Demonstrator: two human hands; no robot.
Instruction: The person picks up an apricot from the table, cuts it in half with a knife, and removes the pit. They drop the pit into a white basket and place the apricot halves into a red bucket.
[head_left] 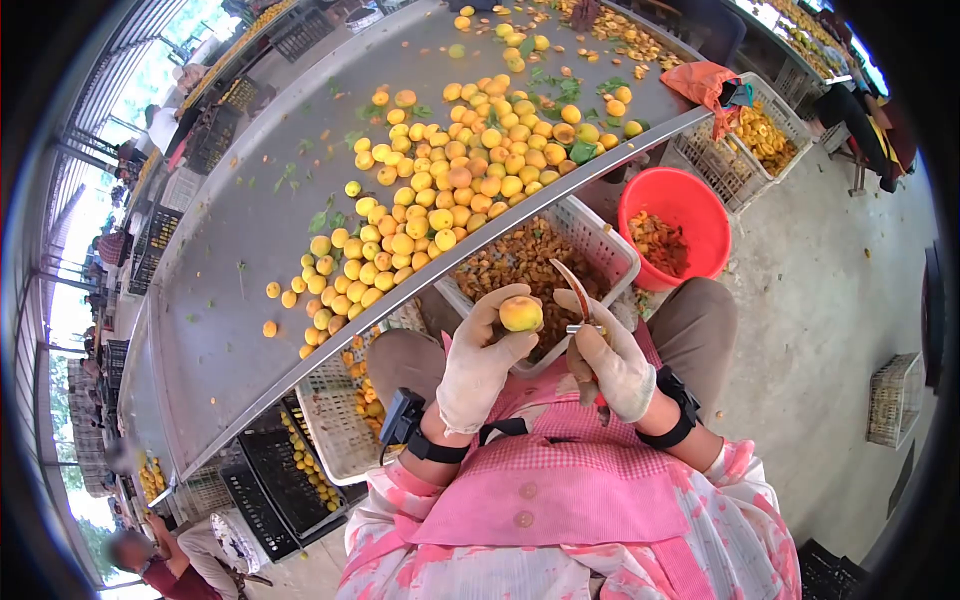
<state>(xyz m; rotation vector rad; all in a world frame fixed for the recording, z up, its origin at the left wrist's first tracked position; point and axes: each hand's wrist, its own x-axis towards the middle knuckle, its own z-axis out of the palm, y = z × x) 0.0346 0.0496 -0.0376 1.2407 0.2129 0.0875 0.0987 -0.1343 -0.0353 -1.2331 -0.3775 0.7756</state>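
Observation:
My left hand (475, 365), in a pale glove, holds a yellow apricot (521, 314) with a reddish blush between thumb and fingers. My right hand (615, 368), gloved too, is closed around a curved knife (573, 288), its thin blade pointing up and toward the fruit without touching it. A bit of red handle shows below the fist; the rest is hidden by the fingers. Both hands are above my lap, in front of a white crate (622, 262) of brown apricot pieces or stones. Beyond it, a heap of whole apricots (450, 180) lies on the metal table (225, 330).
A red bucket (722, 225) with brown pieces stands to the right of the crate. Farther right is a crate of halved fruit (765, 140) with an orange bag (700, 82). At left are a white crate (340, 430) and black crates (262, 490). A person (165, 565) sits lower left.

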